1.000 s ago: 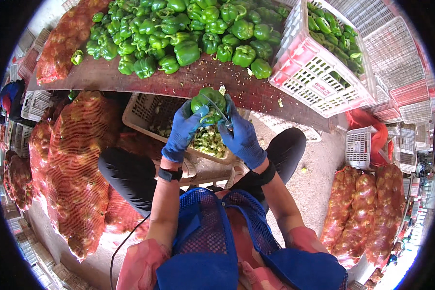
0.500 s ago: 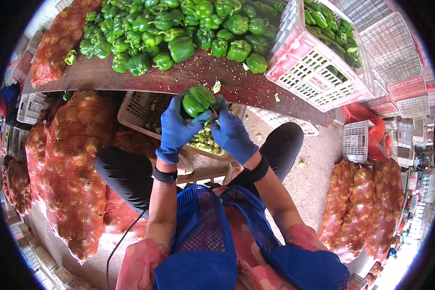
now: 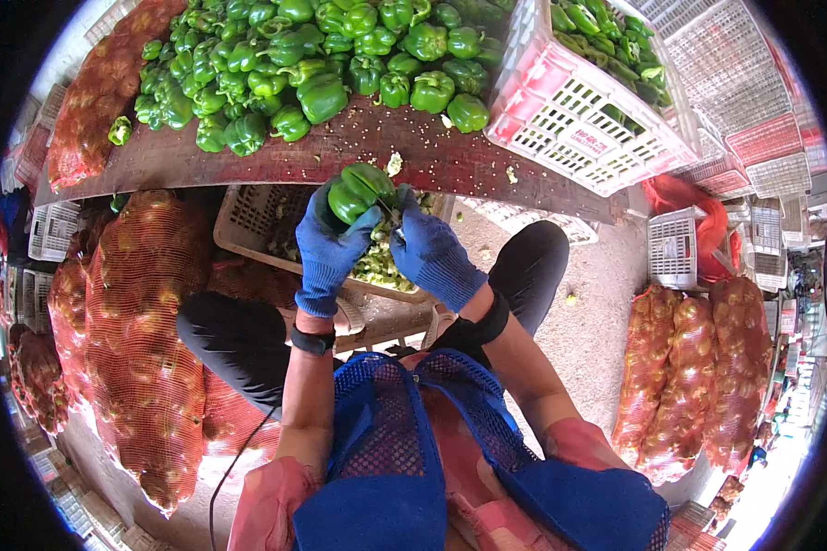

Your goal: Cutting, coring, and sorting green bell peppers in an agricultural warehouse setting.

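A green bell pepper (image 3: 360,193) rests in my left hand (image 3: 329,241), whose blue-gloved fingers wrap round its left side and underside. My right hand (image 3: 432,253), gloved in blue as well, is closed close beside the pepper's right side. Between that hand and the pepper a thin metal blade (image 3: 392,220) shows, like that of a small knife; its handle is hidden in the glove. Below both hands a pale plastic crate (image 3: 248,220) holds green and whitish pepper scraps (image 3: 384,268).
A heap of green peppers (image 3: 276,64) covers the back of the reddish table (image 3: 276,163). On its right stands a white-and-pink crate (image 3: 583,119) of long green peppers. Red mesh sacks (image 3: 147,321) crowd my left; several more mesh sacks (image 3: 678,376) stand at right.
The pepper and both hands sit slightly lower and further left in view; the table and crates have shifted similarly. My grip on the pepper remains.
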Motion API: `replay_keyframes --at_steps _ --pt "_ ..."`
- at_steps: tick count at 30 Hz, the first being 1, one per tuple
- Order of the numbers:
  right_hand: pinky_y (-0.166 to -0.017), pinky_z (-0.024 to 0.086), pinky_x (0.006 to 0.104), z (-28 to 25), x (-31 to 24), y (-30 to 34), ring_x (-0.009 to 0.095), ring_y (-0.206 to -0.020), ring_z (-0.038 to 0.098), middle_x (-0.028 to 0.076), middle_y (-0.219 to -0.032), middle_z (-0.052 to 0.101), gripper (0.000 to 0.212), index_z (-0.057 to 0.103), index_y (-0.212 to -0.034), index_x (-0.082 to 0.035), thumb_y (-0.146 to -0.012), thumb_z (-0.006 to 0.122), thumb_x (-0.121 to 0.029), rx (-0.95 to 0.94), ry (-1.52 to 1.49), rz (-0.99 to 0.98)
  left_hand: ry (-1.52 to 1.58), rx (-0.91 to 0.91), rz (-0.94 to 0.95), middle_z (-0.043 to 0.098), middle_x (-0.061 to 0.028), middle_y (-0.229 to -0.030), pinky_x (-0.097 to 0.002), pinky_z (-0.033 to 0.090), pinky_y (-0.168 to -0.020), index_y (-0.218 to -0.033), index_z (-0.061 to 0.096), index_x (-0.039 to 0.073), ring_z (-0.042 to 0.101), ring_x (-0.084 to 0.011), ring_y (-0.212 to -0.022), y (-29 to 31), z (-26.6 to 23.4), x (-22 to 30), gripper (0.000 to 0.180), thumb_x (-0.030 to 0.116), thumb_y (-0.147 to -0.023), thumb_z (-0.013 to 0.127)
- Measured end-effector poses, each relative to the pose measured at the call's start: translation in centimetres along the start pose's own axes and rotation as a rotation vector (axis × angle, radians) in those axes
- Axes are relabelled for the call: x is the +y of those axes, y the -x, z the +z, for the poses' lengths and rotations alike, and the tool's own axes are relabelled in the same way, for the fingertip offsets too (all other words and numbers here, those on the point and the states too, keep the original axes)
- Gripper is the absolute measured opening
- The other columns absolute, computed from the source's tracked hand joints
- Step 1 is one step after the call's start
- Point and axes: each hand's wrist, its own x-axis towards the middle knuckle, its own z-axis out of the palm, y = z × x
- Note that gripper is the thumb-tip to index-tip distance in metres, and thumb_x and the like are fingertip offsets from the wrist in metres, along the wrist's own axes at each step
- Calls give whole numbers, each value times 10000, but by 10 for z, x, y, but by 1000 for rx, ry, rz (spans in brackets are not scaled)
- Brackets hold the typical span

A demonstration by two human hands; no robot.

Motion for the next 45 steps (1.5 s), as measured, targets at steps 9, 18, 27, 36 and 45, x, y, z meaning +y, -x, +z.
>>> replay_keyframes --at_steps 9,18,27,36,45 --pt "-635 490 471 7 8 -8 410 -727 605 239 -815 607 710 241 -1377 52 -789 601 -117 99 -63 -173 96 47 -91 639 -61 -1016 -259 490 -803 -1130 562 -13 597 -108 -895 4 -5 -13 365 61 -800 703" --pt "-594 495 459 10 14 -11 380 -669 611 228 -747 603 711 308 -1303 147 -751 644 -149 161 -40 -225 475 67 -339 639 -63 -1002 -255 498 -789 -1128 564 -16 606 -105 -861 3 -4 -30 353 60 -810 697" --pt "-645 497 459 32 59 -44 394 -736 616 242 -739 606 378 521 -1054 94 -754 583 -128 154 -91 -56 94 -278 -191 637 -94 -1046 -293 508 -802 -1184 531 -17 616 -167 -911 -55 1 -73 356 113 -866 623" --pt "-730 490 467 53 76 -58 408 -804 609 263 -815 611 168 593 -815 19 -756 550 -133 83 -6 66 -796 -228 26 637 -158 -1073 -375 498 -815 -1223 545 85 621 -309 -984 -71 4 -83 445 144 -781 551" --pt "-757 477 448 62 78 -66 396 -819 597 244 -812 612 181 601 -784 14 -751 546 -155 140 15 83 -903 -272 -66 649 -179 -1008 -405 501 -776 -1185 579 97 631 -331 -918 -83 10 -84 403 199 -796 554"
